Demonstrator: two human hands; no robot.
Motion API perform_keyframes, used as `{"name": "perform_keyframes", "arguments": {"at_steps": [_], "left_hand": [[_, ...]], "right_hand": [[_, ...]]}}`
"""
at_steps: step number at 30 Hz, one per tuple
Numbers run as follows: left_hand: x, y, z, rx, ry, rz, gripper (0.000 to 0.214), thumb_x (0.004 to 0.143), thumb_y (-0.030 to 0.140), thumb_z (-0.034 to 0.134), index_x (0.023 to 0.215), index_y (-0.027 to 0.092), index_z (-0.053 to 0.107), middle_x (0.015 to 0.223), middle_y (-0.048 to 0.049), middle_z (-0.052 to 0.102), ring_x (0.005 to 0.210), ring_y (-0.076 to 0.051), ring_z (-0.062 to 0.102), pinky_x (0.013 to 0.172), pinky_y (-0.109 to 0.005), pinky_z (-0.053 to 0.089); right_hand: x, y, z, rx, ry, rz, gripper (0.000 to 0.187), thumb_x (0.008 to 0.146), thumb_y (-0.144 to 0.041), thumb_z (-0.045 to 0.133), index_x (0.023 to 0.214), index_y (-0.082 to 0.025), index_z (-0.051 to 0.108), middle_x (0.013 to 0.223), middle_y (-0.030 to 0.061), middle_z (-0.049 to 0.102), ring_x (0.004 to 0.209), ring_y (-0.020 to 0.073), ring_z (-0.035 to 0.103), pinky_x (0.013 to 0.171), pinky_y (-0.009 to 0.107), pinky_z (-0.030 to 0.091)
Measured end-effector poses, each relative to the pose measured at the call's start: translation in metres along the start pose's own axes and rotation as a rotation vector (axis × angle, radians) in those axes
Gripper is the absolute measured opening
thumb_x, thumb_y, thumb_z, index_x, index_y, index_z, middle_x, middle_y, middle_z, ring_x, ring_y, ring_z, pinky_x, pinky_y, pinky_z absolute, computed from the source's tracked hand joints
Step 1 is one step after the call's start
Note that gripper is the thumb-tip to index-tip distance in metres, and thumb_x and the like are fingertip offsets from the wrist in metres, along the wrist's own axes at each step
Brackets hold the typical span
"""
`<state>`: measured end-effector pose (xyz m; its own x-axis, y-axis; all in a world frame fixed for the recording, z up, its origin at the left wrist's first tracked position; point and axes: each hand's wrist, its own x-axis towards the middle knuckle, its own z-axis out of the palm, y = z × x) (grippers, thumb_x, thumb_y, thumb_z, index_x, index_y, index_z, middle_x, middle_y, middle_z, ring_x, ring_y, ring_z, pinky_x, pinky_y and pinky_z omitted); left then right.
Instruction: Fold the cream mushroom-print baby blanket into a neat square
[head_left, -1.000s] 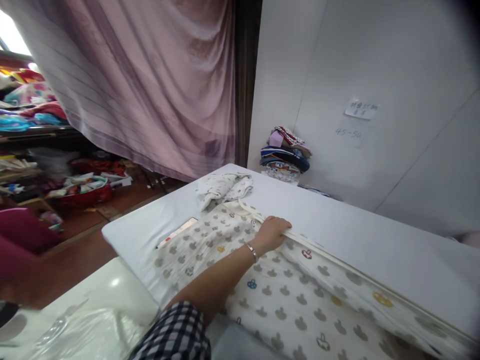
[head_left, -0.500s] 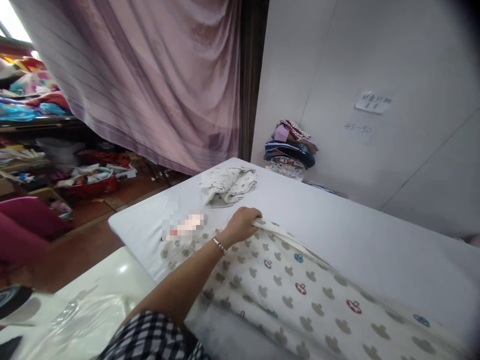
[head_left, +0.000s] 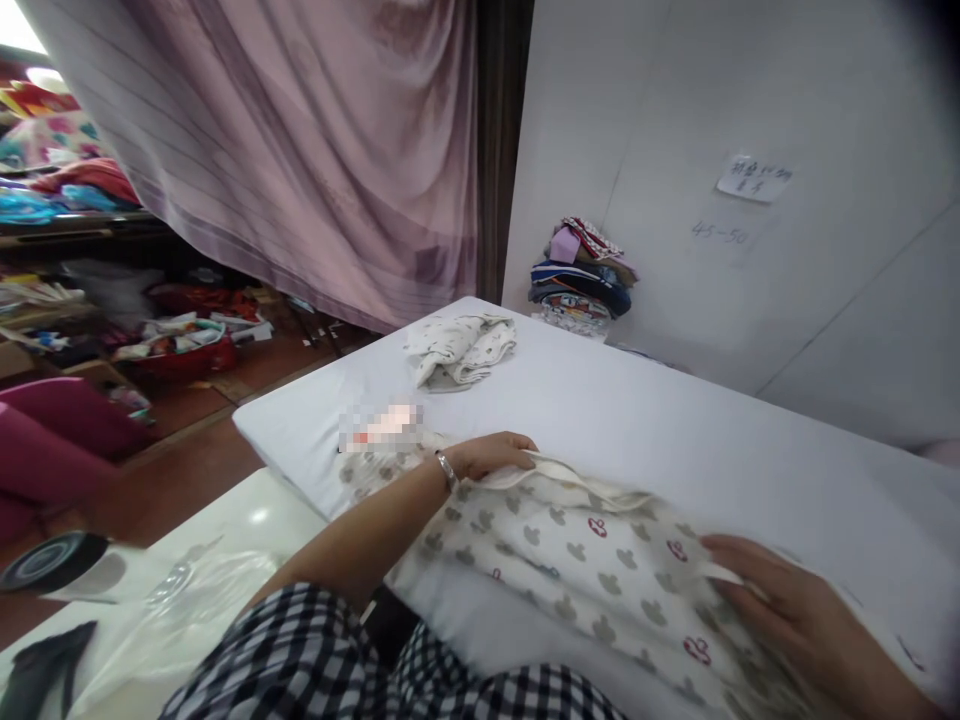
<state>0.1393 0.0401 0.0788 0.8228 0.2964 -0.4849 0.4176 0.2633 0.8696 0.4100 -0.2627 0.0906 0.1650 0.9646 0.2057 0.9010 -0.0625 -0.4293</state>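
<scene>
At left, the left hand (head_left: pixel 491 455) grasps the far edge of the cloth (head_left: pixel 581 560), which lies across the near side of the white table (head_left: pixel 675 430); further right, the blurred right hand (head_left: pixel 787 605) meets the cloth, though I cannot tell whether it is pinching. The step seems to be arranging that edge, and the next move would call for steady hold at both ends. The cloth looks soft and rumpled, off-white with grey shapes and some red outlines.

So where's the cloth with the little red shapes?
In the head view, the patterned cloth is mostly low and right of centre, over the white table, mainly between the left hand and right hand.
</scene>
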Motion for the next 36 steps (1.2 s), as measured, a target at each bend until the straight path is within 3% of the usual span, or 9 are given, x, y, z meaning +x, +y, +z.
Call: {"name": "perform_keyframes", "arguments": {"at_steps": [2,5,7,9,13,19,27,33,36], "left_hand": [[-0.002,-0.006,0.011,0.103,0.006,0.013,0.025,0.060,0.026,0.063,0.084,0.017,0.058,0.065,0.0030,0.059,0.055,-0.011,0.053,0.056,-0.023,0.043],[-0.007,-0.010,0.026,0.311,0.005,0.111,0.023,0.065,0.027,0.058,0.086,0.016,0.061,0.073,0.0012,0.061,0.062,-0.012,0.053,0.058,-0.022,0.041],[-0.012,-0.009,0.030,0.422,0.013,0.190,0.026,0.070,0.031,0.055,0.090,0.016,0.061,0.080,0.0001,0.062,0.068,-0.012,0.053,0.060,-0.021,0.040],[-0.019,-0.007,0.027,0.512,0.042,0.268,0.027,0.075,0.035,0.051,0.091,0.016,0.062,0.082,-0.0004,0.062,0.070,-0.012,0.053,0.061,-0.021,0.039],[-0.033,-0.004,0.002,0.708,0.125,0.331,0.027,0.075,0.039,0.051,0.078,0.015,0.064,0.072,0.0003,0.061,0.065,-0.011,0.048,0.056,-0.020,0.034],[-0.049,-0.010,-0.032,0.578,0.206,0.343,0.025,0.073,0.035,0.055,0.085,0.015,0.063,0.074,-0.0005,0.062,0.066,-0.012,0.053,0.056,-0.020,0.037],[-0.040,-0.017,-0.016,0.838,0.162,0.436,0.016,0.077,0.029,0.055,0.081,0.018,0.067,0.082,-0.0014,0.067,0.072,-0.014,0.058,0.065,-0.022,0.040],[-0.052,0.011,-0.010,1.158,0.484,0.740,0.023,0.088,0.024,0.038,0.096,0.018,0.059,0.093,-0.0042,0.064,0.087,-0.016,0.056,0.074,-0.025,0.040],[-0.061,0.013,-0.016,1.261,0.540,0.815,0.027,0.089,0.017,0.031,0.104,0.018,0.053,0.097,-0.0048,0.061,0.090,-0.015,0.056,0.073,-0.025,0.040]], "right_hand": [[0.027,-0.035,0.013,0.046,-0.166,-0.088,0.024,0.084,-0.039,0.049,0.096,-0.028,0.066,0.122,0.0038,0.056,0.103,0.0222,0.058,0.083,0.030,0.048],[0.065,-0.085,0.034,0.141,-0.250,-0.146,0.026,0.087,-0.032,0.043,0.097,-0.025,0.066,0.135,0.0054,0.044,0.120,0.0238,0.044,0.085,0.029,0.045],[0.085,-0.107,0.052,0.208,-0.306,-0.181,0.023,0.085,-0.028,0.045,0.086,-0.023,0.067,0.123,0.0060,0.055,0.123,0.0244,0.041,0.083,0.028,0.044],[0.098,-0.118,0.070,0.266,-0.331,-0.194,0.020,0.082,-0.024,0.047,0.079,-0.023,0.066,0.106,0.0046,0.063,0.111,0.0221,0.051,0.082,0.028,0.043],[0.104,-0.114,0.097,0.333,-0.306,-0.144,0.017,0.077,-0.018,0.049,0.073,-0.022,0.065,0.077,0.0002,0.062,0.077,0.0149,0.057,0.071,0.024,0.042],[0.100,-0.103,0.105,0.410,-0.311,-0.074,0.016,0.077,-0.022,0.049,0.074,-0.022,0.066,0.077,0.0014,0.060,0.076,0.0167,0.055,0.073,0.026,0.041],[0.099,-0.110,0.103,0.391,-0.343,-0.061,0.017,0.077,-0.022,0.048,0.074,-0.022,0.064,0.084,0.0022,0.060,0.081,0.0174,0.056,0.074,0.027,0.042],[0.095,-0.099,0.110,0.341,-0.314,-0.028,0.017,0.078,-0.027,0.050,0.078,-0.023,0.067,0.096,0.0037,0.062,0.109,0.0237,0.050,0.094,0.034,0.036],[0.095,-0.094,0.111,0.342,-0.272,0.020,0.020,0.079,-0.033,0.051,0.081,-0.023,0.068,0.106,0.0046,0.061,0.113,0.0245,0.047,0.095,0.035,0.035]]}}
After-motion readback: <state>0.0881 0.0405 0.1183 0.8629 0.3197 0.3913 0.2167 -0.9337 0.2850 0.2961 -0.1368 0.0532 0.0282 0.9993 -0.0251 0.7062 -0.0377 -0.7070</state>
